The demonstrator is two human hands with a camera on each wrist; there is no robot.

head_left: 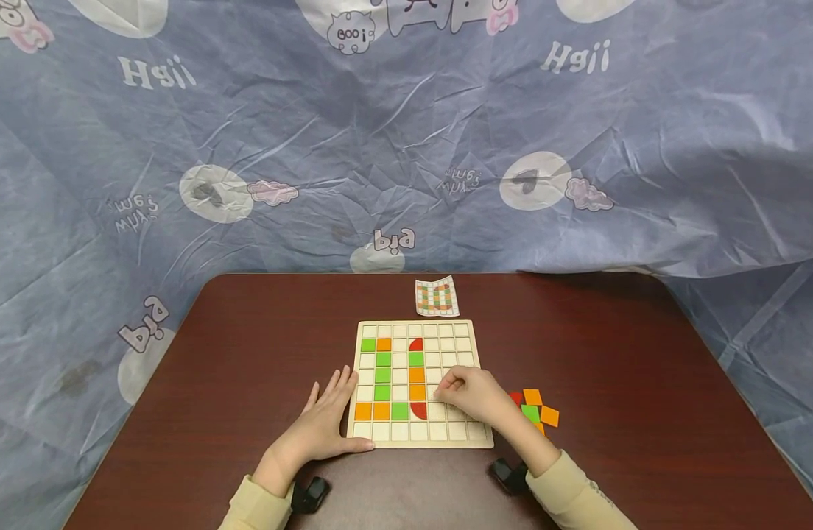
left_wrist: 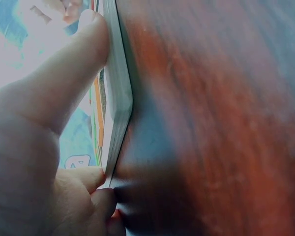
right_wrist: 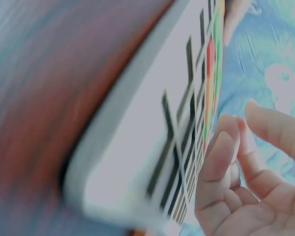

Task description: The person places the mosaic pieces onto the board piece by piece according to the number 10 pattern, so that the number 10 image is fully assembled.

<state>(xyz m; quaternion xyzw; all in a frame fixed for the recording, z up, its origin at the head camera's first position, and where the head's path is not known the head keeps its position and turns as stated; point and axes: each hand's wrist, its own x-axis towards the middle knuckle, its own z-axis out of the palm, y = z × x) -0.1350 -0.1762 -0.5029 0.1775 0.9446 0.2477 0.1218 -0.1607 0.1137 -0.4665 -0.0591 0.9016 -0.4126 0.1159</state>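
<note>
A pale wooden grid board (head_left: 420, 439) lies on the table with green, orange and red tiles in some of its cells. Red quarter-circle tiles (head_left: 418, 410) sit at both ends of one column, with green and orange squares between them. My left hand (head_left: 323, 423) spreads along the board's left side, its thumb on the front edge near the corner. Over the board's right half, my right hand (head_left: 473, 394) has bent fingers close to the cells beside that column. In the right wrist view its thumb stands apart from the fingers (right_wrist: 219, 160), with nothing visible between them.
Loose orange, green and red tiles (head_left: 531, 414) lie right of the board, partly hidden by the right forearm. A small paper card with a coloured grid pattern (head_left: 437, 297) lies behind the board. A patterned cloth (head_left: 406, 147) hangs behind the dark wooden table (head_left: 267, 346).
</note>
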